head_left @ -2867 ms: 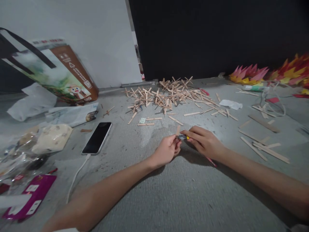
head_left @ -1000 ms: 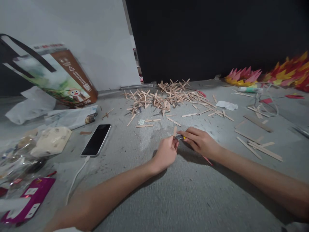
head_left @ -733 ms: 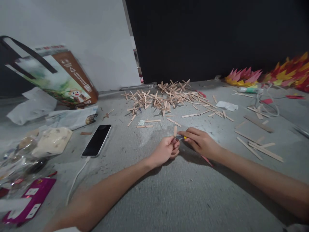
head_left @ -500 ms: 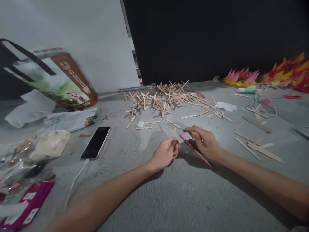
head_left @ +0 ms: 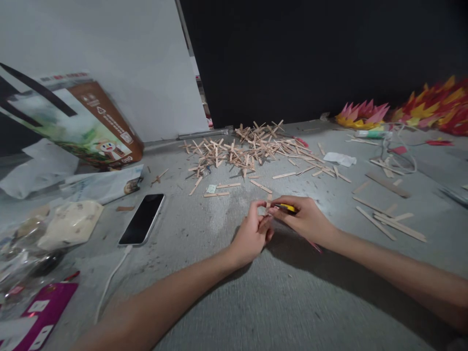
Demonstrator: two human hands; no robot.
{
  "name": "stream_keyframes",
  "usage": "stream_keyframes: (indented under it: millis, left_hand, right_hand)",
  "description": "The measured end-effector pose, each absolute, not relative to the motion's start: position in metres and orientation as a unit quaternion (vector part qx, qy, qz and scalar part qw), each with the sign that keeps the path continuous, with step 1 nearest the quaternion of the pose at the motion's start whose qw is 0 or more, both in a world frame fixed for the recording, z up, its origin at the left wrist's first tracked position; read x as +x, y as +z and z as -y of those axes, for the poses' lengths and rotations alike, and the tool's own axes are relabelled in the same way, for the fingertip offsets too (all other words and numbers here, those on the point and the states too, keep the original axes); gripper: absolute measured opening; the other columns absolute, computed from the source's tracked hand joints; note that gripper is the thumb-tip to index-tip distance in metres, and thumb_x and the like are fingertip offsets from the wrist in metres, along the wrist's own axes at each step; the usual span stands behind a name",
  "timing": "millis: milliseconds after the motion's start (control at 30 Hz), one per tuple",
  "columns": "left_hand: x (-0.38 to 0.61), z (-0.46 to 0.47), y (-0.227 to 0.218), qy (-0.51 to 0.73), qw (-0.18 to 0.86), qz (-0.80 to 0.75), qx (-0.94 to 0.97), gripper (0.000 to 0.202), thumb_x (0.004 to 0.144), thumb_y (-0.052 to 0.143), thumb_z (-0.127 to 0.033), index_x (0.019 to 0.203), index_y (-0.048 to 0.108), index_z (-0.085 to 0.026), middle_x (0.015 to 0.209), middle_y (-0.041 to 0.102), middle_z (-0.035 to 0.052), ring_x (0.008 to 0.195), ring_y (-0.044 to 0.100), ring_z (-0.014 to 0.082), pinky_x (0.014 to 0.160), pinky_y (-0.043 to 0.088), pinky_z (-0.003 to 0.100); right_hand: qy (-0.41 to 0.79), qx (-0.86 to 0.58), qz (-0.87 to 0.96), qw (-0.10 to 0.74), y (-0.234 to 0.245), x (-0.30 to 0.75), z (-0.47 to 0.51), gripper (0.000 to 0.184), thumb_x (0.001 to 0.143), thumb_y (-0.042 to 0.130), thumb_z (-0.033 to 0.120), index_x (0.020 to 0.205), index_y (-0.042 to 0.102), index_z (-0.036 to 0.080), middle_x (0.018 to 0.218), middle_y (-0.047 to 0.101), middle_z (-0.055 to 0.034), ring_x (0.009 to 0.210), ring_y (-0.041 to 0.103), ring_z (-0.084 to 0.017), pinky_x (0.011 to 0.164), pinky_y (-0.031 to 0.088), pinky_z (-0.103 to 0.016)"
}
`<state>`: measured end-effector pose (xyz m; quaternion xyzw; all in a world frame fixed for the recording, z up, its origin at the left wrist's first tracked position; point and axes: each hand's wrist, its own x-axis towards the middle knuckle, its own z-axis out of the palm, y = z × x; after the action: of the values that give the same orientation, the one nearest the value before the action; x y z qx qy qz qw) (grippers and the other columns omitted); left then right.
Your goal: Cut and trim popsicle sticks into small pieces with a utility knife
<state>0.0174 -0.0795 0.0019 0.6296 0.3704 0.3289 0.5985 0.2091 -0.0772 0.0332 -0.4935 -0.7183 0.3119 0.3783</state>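
Right hand has come in against the left hand since half a second ago, when a gap lay between them. Head view, landmark: stick pile. Both hands are now together at the fingertips, on the near side of the pile and slightly right of its middle. Left fingers are pinched around a wooden stick, its upper end pointing toward the pile. Right hand grips a yellow-and-dark tool; its tip is among the fingers, so contact with the stick cannot be confirmed. Below the right palm, one end of a red strip shows. Phone lies left of the pile and nearer, white cable attached. Printed bag stands left of the pile; loose sticks lie to its right and nearer; pink-and-yellow paper piece, right and farther back.
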Motion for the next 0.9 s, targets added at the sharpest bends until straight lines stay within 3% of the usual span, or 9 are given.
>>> stream_keyframes:
  millis: [167,267,333,433,533,700,800,900]
  left_hand:
    - [0.018,0.085,0.002,0.322,0.593,-0.344,0.653,0.04,0.109,0.043,-0.047,0.137,0.03,-0.023,0.065,0.055,-0.0087,0.052,0.047,0.0119,0.055,0.039,0.022]
    - [0.017,0.086,0.002,0.322,0.565,-0.333,0.682,0.044,0.106,0.05,-0.037,0.142,0.029,-0.022,0.082,0.065,-0.0002,0.066,0.059,0.0149,0.066,0.046,0.027]
    - [0.014,0.084,0.005,0.338,0.531,-0.333,0.702,0.046,0.103,0.055,-0.031,0.143,0.034,-0.022,0.098,0.069,0.0056,0.081,0.066,0.0182,0.077,0.05,0.03]
    - [0.008,0.079,0.011,0.364,0.473,-0.343,0.725,0.031,0.105,0.051,-0.029,0.135,0.048,-0.022,0.112,0.069,0.0091,0.1,0.066,0.021,0.092,0.049,0.034]
    - [0.004,0.072,0.017,0.363,0.452,-0.364,0.728,0.028,0.111,0.041,-0.038,0.127,0.057,-0.021,0.107,0.07,0.007,0.096,0.065,0.0198,0.09,0.048,0.033]
    - [0.002,0.066,0.024,0.274,0.416,-0.363,0.788,0.027,0.109,0.047,-0.042,0.105,0.063,-0.021,0.098,0.069,0.005,0.091,0.063,0.0201,0.086,0.047,0.032]
    - [-0.001,0.062,0.026,0.253,0.366,-0.369,0.816,0.026,0.109,0.047,-0.039,0.096,0.061,-0.021,0.095,0.068,0.0047,0.09,0.061,0.0204,0.087,0.046,0.033]
    - [-0.007,0.053,0.025,0.246,0.314,-0.376,0.837,0.017,0.106,0.051,-0.031,0.096,0.06,-0.021,0.1,0.066,0.0055,0.094,0.059,0.0212,0.089,0.046,0.035]
  right_hand:
    - [0.322,-0.479,0.739,0.349,0.039,0.206,0.083,0.025,0.102,0.06,0.037,0.089,0.073,0.021,0.08,0.076,-0.0016,0.072,0.068,-0.017,0.065,0.05,-0.027]
    - [0.246,-0.428,0.806,0.326,0.041,0.212,0.081,0.015,0.1,0.056,0.023,0.09,0.066,0.021,0.083,0.071,-0.0042,0.076,0.065,-0.018,0.07,0.049,-0.028]
    - [0.168,-0.373,0.861,0.301,0.043,0.218,0.077,0.013,0.091,0.053,0.01,0.091,0.061,0.021,0.087,0.067,-0.0064,0.082,0.062,-0.021,0.075,0.048,-0.031]
    - [0.108,-0.325,0.9,0.27,0.047,0.227,0.07,0.024,0.082,0.049,0.001,0.093,0.058,0.021,0.087,0.063,-0.0068,0.085,0.058,-0.022,0.076,0.046,-0.032]
    - [0.083,-0.302,0.924,0.219,0.048,0.233,0.066,0.026,0.078,0.05,0.0,0.091,0.057,0.022,0.086,0.062,-0.0059,0.084,0.056,-0.022,0.076,0.046,-0.033]
    - [0.045,-0.278,0.947,0.155,0.042,0.238,0.064,0.028,0.073,0.054,0.001,0.091,0.06,0.022,0.087,0.063,-0.006,0.087,0.058,-0.024,0.081,0.049,-0.037]
    - [0.03,-0.28,0.946,0.158,0.039,0.24,0.065,0.026,0.08,0.055,0.002,0.097,0.062,0.021,0.089,0.064,-0.0069,0.09,0.061,-0.025,0.082,0.051,-0.038]
    - [0.022,-0.322,0.929,0.179,0.034,0.244,0.065,0.023,0.097,0.054,0.013,0.117,0.061,0.02,0.104,0.069,-0.0111,0.1,0.065,-0.028,0.085,0.053,-0.042]
